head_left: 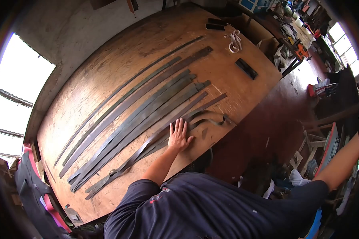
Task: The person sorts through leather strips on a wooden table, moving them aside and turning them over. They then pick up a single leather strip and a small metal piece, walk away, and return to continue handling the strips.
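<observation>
My left hand point(179, 137) lies palm down with its fingers stretched out, over the long dark leather-like strips nearest me on the wooden table point(243, 91). A curled dark strip point(206, 115) sticks out to the right of its fingers, and a twisted strip point(135, 157) runs off to the lower left. Beyond the hand, a bundle of overlapping wide grey-green strips point(143, 111) lies flat. Farther back are a brown strip point(147, 85) and a thin dark strip point(127, 79), roughly parallel. My right forearm point(341, 159) reaches to the right edge; its hand is out of view.
Near the table's far right corner lie a dark rectangular object point(246, 69), a coiled pale strap point(235, 41) and two dark blocks point(215, 26). A cluttered workbench point(291, 36) stands beyond. Wooden frames point(307, 153) and scraps lie to the right. Dark and pink sheets point(32, 183) hang at left.
</observation>
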`<state>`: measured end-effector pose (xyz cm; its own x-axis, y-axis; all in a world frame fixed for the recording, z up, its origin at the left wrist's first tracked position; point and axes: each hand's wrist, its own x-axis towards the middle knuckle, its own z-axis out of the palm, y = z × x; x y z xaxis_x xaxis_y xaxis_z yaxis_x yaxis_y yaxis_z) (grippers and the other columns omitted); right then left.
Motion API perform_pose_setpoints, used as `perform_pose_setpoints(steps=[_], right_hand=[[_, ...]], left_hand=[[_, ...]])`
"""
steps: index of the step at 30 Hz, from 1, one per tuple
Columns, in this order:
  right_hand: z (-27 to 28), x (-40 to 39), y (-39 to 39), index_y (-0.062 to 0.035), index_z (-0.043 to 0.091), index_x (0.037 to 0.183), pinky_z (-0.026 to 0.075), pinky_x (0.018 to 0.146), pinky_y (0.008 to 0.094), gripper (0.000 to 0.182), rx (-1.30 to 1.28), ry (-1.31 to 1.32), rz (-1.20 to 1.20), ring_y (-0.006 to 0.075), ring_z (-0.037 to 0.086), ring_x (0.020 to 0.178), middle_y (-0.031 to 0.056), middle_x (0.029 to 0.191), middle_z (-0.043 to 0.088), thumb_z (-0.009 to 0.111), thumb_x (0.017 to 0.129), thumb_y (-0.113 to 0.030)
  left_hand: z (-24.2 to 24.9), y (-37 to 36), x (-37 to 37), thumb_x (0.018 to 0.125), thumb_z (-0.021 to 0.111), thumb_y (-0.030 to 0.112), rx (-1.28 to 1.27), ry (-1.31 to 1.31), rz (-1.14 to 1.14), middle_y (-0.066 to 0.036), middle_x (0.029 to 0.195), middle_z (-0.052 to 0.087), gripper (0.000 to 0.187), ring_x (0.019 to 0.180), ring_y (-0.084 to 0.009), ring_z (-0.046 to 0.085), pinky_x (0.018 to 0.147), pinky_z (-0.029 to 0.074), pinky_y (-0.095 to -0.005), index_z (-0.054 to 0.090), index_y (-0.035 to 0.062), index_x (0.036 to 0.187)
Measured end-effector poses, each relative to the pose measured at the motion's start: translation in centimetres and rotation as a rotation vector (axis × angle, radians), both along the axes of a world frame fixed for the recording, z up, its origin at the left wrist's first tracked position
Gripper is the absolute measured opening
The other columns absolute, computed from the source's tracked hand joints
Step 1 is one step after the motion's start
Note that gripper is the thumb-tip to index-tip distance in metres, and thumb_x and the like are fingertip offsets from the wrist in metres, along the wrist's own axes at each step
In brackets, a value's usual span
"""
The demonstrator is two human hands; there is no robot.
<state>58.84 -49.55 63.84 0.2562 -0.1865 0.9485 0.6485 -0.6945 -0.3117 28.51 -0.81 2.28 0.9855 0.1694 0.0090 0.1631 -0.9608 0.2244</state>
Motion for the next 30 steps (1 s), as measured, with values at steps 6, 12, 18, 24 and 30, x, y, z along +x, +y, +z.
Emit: perform_pose_setpoints(steps=[6,12,18,24,30], right_hand=[[-19.1,-5.0,-6.7,-0.0002,0.052,0.131,0.043,0.074,0.0243,0.044,0.184,0.786,0.470,0.0100,0.054,0.079,0.0046,0.095,0.062,0.062,0.094,-0.022],[-36.5,-19.7,8.2,-0.0022,0.062,0.114,0.050,0.054,0.0240,0.028,0.082,1.670,0.742,0.0091,0.058,0.060,0.0058,0.079,0.064,0.057,0.086,0.001],[-42.0,-25.9,17.8,-0.0005,0.063,0.115,0.049,0.063,0.0249,0.031,-0.238,1.971,1.266,0.0088,0.059,0.066,0.0044,0.082,0.066,0.068,0.085,-0.007],[-43.5,-25.2,17.8,-0.0015,0.064,0.105,0.051,0.073,0.0345,0.037,-0.529,1.569,0.993,0.0281,0.067,0.079,0.0160,0.086,0.068,0.076,0.071,-0.008],[-51.3,-22.5,16.7,-0.0004,0.061,0.094,0.050,0.073,0.0442,0.009,-0.502,1.209,0.617,0.0407,0.062,0.088,0.0207,0.089,0.065,0.059,0.087,-0.005]], left_hand=[[0.7,-0.3,0.6,0.084,0.054,0.057,0.074,0.018,-0.018,-0.020,0.155,0.022,0.084,0.145,-0.0352,0.017,0.112,0.009,-0.0653,0.034,0.0031,0.146],[8.1,-5.1,1.8,0.064,0.084,0.029,-0.439,-0.364,-0.323,-0.020,0.150,0.028,0.096,0.142,-0.0390,0.023,0.113,0.020,-0.0571,0.035,0.0030,0.142],[12.1,-10.5,-0.6,0.073,0.072,0.015,-0.859,0.168,-0.706,-0.022,0.122,0.057,0.060,0.121,-0.0394,0.050,0.102,0.040,-0.0467,0.051,0.0011,0.128],[12.6,-2.3,-9.8,0.075,0.059,0.005,-0.618,-0.003,-0.027,-0.017,0.092,0.066,0.027,0.090,-0.0389,0.063,0.078,0.051,-0.0447,0.064,0.0067,0.101],[14.4,5.3,-23.6,0.074,0.062,-0.003,-0.113,-0.347,0.408,-0.014,0.090,0.065,0.023,0.089,-0.0349,0.062,0.078,0.049,-0.0422,0.064,0.0044,0.096]])
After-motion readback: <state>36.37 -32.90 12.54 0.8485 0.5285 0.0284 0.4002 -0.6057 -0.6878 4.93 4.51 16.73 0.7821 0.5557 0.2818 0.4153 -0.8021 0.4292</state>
